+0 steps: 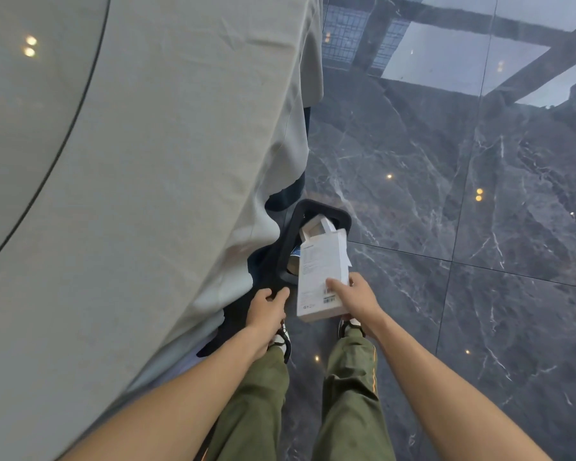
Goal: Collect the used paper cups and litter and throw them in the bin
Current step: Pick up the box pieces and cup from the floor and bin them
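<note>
Right hand [354,299] clamped on white carton [320,277], top end poking into black bin [345,218] on floor. Left hand [266,306] pinching bin's near rim (bag edge, perhaps). Best to hold rim steady, tip carton upright, then release.

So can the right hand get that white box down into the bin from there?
Probably yes. The right hand holds the white box with its far end already over the bin, whose mouth is open. Other white litter inside may crowd it.
</note>
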